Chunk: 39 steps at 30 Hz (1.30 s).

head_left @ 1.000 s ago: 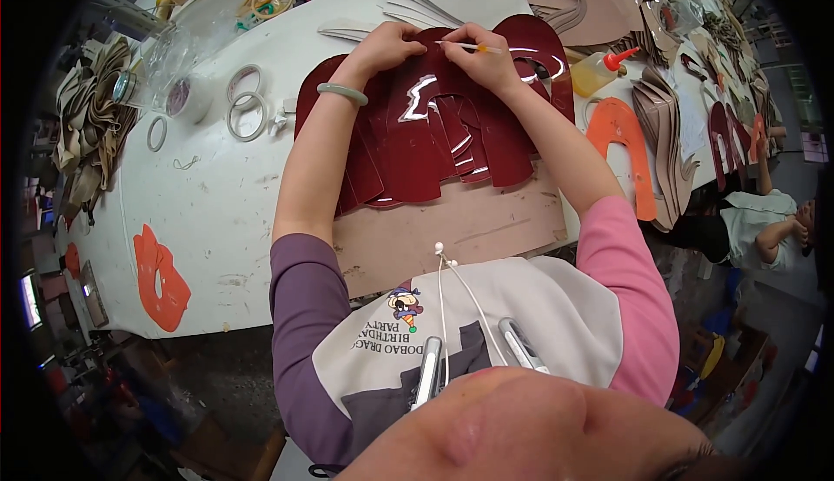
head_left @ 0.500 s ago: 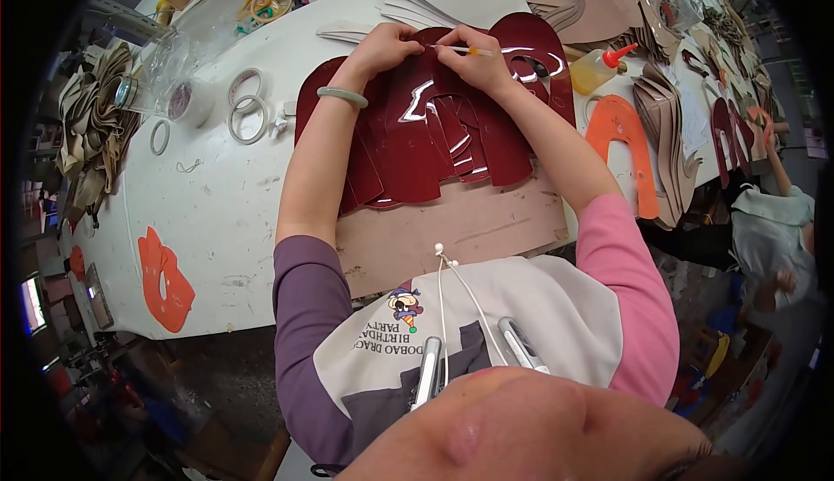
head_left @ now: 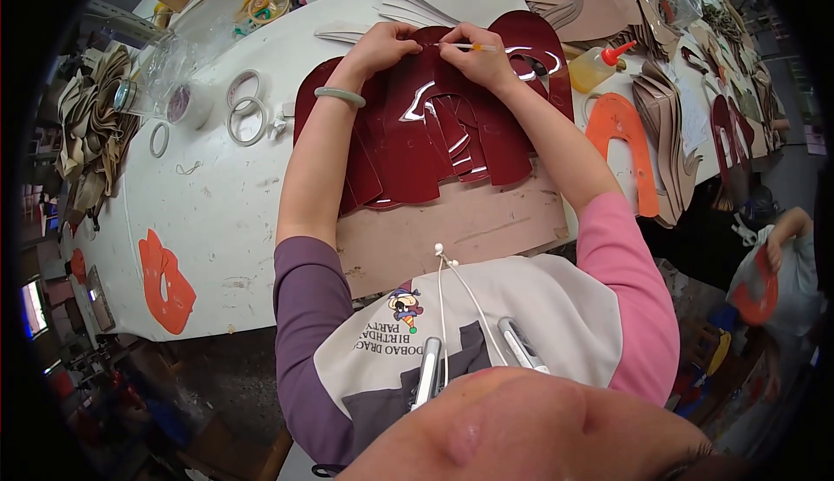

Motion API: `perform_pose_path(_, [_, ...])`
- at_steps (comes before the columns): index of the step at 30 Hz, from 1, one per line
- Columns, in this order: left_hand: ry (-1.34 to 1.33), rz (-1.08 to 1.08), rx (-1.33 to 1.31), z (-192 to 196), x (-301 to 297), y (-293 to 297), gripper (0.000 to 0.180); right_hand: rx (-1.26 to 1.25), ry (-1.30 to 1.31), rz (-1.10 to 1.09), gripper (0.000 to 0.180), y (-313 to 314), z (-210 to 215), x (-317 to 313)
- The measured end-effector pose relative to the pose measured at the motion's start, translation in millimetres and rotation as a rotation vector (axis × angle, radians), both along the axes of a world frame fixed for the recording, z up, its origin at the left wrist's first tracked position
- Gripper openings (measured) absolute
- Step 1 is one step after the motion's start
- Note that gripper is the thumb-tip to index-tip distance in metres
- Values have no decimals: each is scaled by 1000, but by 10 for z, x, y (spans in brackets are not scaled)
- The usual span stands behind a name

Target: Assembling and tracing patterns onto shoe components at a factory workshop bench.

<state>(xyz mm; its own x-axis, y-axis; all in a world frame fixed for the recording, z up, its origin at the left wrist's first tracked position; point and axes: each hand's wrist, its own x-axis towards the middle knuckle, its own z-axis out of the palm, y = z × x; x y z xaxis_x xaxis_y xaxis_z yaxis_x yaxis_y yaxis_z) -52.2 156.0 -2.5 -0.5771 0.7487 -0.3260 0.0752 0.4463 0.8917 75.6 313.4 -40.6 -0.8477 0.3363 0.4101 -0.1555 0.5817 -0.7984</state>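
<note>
A fanned stack of glossy dark red leather cut pieces (head_left: 417, 134) lies on a tan board (head_left: 452, 229) on the white table (head_left: 217, 212). My left hand (head_left: 382, 47) presses down on the far edge of the top piece; a green bangle circles its wrist. My right hand (head_left: 473, 56) holds a thin pen-like tool (head_left: 465, 46) whose tip touches the same piece, close beside the left hand.
Rolls of tape (head_left: 248, 116) and a glass jar (head_left: 169, 56) stand at the left. Orange templates (head_left: 165, 281) (head_left: 625, 134) lie on the table. A glue bottle (head_left: 595, 66) and stacks of tan pieces (head_left: 669, 125) sit at the right. Another person (head_left: 773, 264) stands at the right edge.
Both hands have stayed at the far edge of the red pieces; the right hand with the tool has shifted only slightly.
</note>
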Motion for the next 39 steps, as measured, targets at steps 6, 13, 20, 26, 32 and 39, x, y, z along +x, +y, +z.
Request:
perform_pose_path(6, [-22, 6, 49, 27, 49, 31, 38, -105, 51, -61, 11, 55, 67, -23])
perform_pose_path(13, [38, 4, 43, -19, 25, 55, 43, 25, 75, -24, 11, 26, 57, -132])
perform_pose_path(20, [39, 14, 34, 25, 44, 60, 43, 22, 95, -26, 12, 39, 30, -148])
perform_pose_path(26, [28, 13, 46, 28, 35, 61, 43, 25, 85, -33, 11, 77, 49, -129])
perform_pose_path(32, [33, 8, 29, 90, 74, 48, 43, 51, 57, -78, 12, 113, 101, -81])
perform_pose_path(39, [207, -18, -33, 17, -50, -145, 43, -225, 53, -201, 10, 295, 857, 500])
